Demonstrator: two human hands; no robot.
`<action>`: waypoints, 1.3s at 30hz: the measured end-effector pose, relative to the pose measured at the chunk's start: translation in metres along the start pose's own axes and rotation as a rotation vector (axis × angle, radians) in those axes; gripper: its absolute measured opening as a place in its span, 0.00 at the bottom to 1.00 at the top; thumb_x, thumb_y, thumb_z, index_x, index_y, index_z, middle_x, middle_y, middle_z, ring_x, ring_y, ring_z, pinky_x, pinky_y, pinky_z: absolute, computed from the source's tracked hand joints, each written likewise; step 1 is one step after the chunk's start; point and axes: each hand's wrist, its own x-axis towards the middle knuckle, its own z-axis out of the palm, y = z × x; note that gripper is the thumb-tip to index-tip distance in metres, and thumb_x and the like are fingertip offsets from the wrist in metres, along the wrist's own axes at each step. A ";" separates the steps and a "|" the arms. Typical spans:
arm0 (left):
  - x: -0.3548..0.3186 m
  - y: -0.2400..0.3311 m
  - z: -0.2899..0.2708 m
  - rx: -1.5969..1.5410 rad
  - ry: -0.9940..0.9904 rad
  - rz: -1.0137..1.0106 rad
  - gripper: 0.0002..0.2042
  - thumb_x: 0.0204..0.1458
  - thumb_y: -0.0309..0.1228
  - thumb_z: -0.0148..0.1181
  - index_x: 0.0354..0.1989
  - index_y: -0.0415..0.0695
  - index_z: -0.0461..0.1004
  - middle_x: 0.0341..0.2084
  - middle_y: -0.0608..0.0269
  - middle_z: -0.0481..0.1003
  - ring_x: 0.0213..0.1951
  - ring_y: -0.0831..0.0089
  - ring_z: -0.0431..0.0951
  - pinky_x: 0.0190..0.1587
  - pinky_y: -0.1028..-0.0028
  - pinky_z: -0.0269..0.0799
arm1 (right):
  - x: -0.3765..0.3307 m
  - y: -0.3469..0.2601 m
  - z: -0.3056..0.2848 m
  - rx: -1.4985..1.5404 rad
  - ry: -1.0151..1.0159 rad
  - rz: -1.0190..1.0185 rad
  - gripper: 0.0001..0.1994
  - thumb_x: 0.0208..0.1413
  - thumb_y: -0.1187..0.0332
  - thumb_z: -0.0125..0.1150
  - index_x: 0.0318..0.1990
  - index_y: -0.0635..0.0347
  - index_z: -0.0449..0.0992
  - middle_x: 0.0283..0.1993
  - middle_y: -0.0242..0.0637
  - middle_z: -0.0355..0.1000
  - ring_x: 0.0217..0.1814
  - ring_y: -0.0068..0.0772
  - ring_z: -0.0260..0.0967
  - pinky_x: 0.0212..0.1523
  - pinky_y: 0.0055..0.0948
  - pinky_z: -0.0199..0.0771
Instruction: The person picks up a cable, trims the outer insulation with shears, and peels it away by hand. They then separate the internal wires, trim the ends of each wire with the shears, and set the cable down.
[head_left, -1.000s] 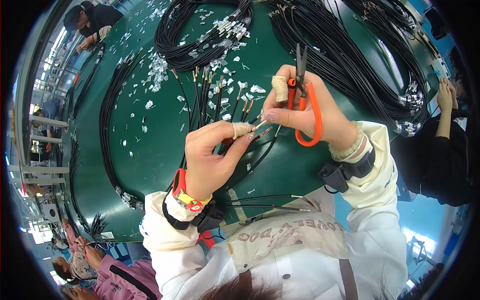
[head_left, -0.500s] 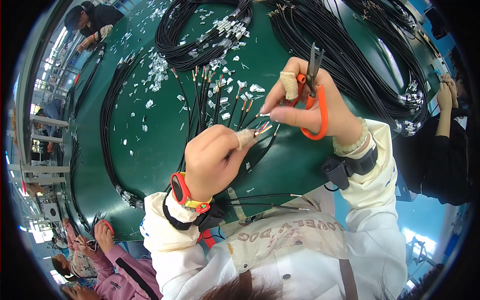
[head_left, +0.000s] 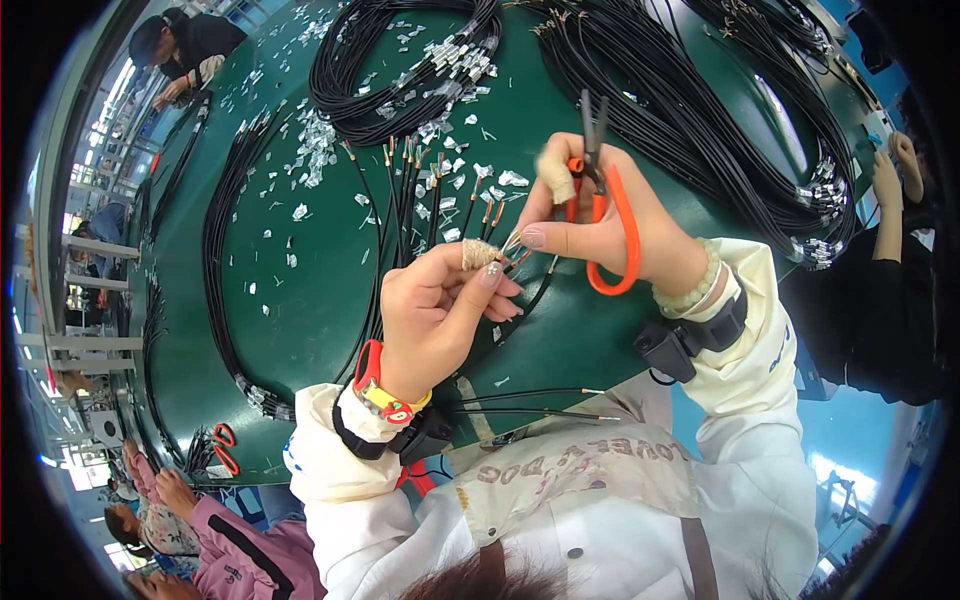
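Cable, round and black [head_left: 510, 268], is being pinched by the left hand [head_left: 435, 310]; the right hand [head_left: 655, 225] is pinching thin coloured wires [head_left: 512, 244] and carrying orange-handled metal scissors [head_left: 594, 160], pointing far.

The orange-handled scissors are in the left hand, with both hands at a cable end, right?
No: the head view shows the orange-handled scissors in the right hand, not the left hand. Both hands are indeed at a cable end.

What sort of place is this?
Probably a cable workshop or factory: bundles of black cables and silvery scraps lie on a large green table, and another person bends over its far-left end.
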 end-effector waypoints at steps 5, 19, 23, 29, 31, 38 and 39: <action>0.002 -0.003 0.003 -0.129 -0.001 -0.064 0.06 0.50 0.22 0.51 0.33 0.32 0.70 0.22 0.57 0.75 0.22 0.77 0.76 0.24 0.82 0.72 | 0.000 0.006 -0.003 0.213 0.000 0.107 0.16 0.39 0.77 0.62 0.25 0.55 0.55 0.25 0.34 0.69 0.29 0.20 0.65 0.31 0.19 0.65; 0.006 -0.015 0.002 0.423 -0.093 0.246 0.05 0.48 0.20 0.53 0.33 0.32 0.71 0.22 0.59 0.75 0.21 0.79 0.75 0.23 0.84 0.70 | 0.001 0.002 -0.017 0.113 -0.032 0.056 0.15 0.38 0.79 0.60 0.26 0.56 0.57 0.26 0.35 0.68 0.31 0.22 0.67 0.36 0.21 0.65; 0.005 -0.012 0.008 0.129 -0.004 0.053 0.05 0.49 0.20 0.51 0.33 0.32 0.70 0.22 0.59 0.75 0.21 0.80 0.75 0.23 0.84 0.71 | 0.001 0.006 -0.018 0.043 -0.051 -0.031 0.15 0.37 0.78 0.61 0.27 0.57 0.58 0.27 0.35 0.69 0.32 0.23 0.67 0.36 0.21 0.65; 0.007 -0.008 0.009 0.132 -0.021 0.032 0.05 0.50 0.20 0.50 0.33 0.31 0.70 0.23 0.59 0.75 0.22 0.80 0.75 0.25 0.83 0.72 | 0.001 0.006 -0.018 -0.030 -0.093 -0.060 0.15 0.37 0.78 0.61 0.26 0.57 0.59 0.27 0.35 0.68 0.31 0.22 0.66 0.35 0.20 0.65; 0.007 -0.008 0.010 0.135 -0.026 0.030 0.05 0.50 0.20 0.50 0.33 0.31 0.70 0.23 0.59 0.75 0.22 0.80 0.75 0.25 0.83 0.72 | 0.001 0.005 -0.018 -0.037 -0.084 -0.059 0.14 0.37 0.78 0.61 0.26 0.57 0.59 0.27 0.35 0.68 0.30 0.22 0.66 0.34 0.20 0.65; 0.012 -0.014 0.002 0.524 -0.021 0.443 0.03 0.44 0.16 0.55 0.28 0.33 0.71 0.23 0.56 0.75 0.22 0.75 0.75 0.24 0.81 0.71 | 0.001 0.003 -0.022 0.194 -0.165 0.203 0.14 0.38 0.79 0.61 0.26 0.58 0.59 0.26 0.34 0.67 0.29 0.21 0.65 0.31 0.19 0.66; 0.013 -0.014 0.001 0.523 -0.021 0.443 0.03 0.44 0.16 0.55 0.28 0.33 0.71 0.23 0.56 0.75 0.22 0.75 0.75 0.24 0.81 0.71 | 0.001 0.003 -0.022 0.194 -0.165 0.203 0.14 0.38 0.79 0.61 0.26 0.58 0.59 0.26 0.34 0.67 0.29 0.21 0.65 0.31 0.19 0.66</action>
